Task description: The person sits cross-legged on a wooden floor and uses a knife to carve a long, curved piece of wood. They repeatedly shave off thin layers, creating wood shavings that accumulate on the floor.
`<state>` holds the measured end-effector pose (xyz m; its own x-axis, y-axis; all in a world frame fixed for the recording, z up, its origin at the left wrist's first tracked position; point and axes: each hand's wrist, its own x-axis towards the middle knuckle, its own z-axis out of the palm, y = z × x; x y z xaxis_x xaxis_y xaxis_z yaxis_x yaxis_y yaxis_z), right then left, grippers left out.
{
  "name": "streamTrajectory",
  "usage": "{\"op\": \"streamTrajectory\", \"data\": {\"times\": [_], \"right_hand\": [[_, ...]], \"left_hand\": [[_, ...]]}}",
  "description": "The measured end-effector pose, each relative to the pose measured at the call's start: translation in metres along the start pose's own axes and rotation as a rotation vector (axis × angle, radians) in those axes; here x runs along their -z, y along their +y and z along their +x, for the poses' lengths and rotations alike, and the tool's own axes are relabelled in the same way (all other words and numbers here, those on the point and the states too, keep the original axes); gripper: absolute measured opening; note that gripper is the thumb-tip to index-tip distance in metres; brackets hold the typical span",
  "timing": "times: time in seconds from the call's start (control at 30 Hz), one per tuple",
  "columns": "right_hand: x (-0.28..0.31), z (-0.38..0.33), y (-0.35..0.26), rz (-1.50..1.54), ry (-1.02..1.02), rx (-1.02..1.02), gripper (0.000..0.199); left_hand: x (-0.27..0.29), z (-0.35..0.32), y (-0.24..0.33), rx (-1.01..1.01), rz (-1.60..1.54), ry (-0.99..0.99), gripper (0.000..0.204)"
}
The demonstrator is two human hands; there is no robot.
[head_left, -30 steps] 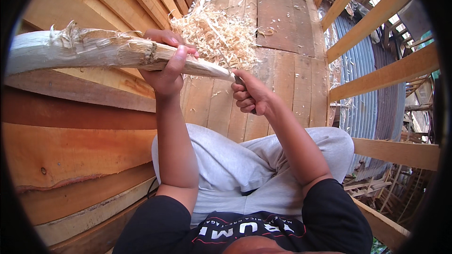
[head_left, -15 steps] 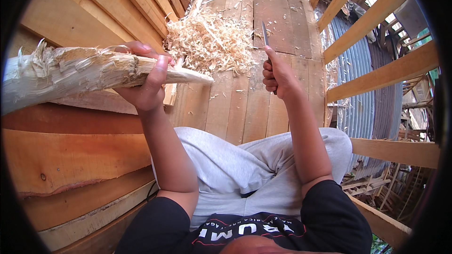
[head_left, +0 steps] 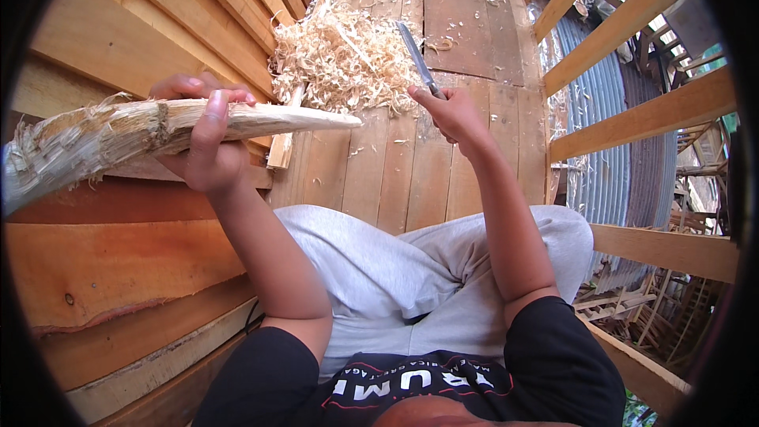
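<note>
A thick, pale wooden pole (head_left: 103, 133) comes in from the left edge, rough and fibrous along its length and narrowing to a smooth, carved point. My left hand (head_left: 207, 142) is closed around it a little behind that tapered end, thumb over the top. My right hand (head_left: 457, 117) grips a knife (head_left: 417, 55) by its dark handle, mostly hidden in the fist. The blade points up and away, tilted to the left, apart from the pole's tip. A heap of curled wood shavings (head_left: 348, 63) lies on the floor beyond both hands.
Plank walls (head_left: 134, 269) stand close on my left. A slatted wooden railing (head_left: 640, 115) runs along the right, with corrugated metal sheets (head_left: 593, 111) below it. Loose chips dot the plank floor (head_left: 403, 166). My crossed legs (head_left: 371, 261) in grey trousers are in front of me.
My left hand has shifted left along the pole, baring more of its tapered end. My right hand has moved slightly left, and the blade has tilted further left.
</note>
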<state>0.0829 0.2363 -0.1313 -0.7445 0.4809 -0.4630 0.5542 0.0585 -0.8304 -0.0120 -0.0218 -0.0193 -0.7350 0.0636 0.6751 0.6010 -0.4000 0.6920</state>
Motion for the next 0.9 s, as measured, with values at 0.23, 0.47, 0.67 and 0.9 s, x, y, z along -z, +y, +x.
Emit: {"op": "streamTrajectory", "data": {"times": [0.23,0.47,0.67,0.9], "right_hand": [[-0.002,0.013,0.008,-0.011,0.012,0.003,0.045],[-0.002,0.032,0.05,-0.867,-0.07,0.242,0.02],[-0.017,0.042,0.074,-0.898,-0.487,0.288,0.02],[-0.041,0.048,0.087,-0.769,0.109,0.339,0.021]], "left_hand": [[0.002,0.001,0.001,-0.008,0.028,0.029,0.026],[0.011,0.004,0.011,-0.025,0.092,0.068,0.026],[0.025,0.009,0.011,-0.064,0.083,0.045,0.025],[0.02,0.007,0.01,-0.025,0.098,0.064,0.026]]}}
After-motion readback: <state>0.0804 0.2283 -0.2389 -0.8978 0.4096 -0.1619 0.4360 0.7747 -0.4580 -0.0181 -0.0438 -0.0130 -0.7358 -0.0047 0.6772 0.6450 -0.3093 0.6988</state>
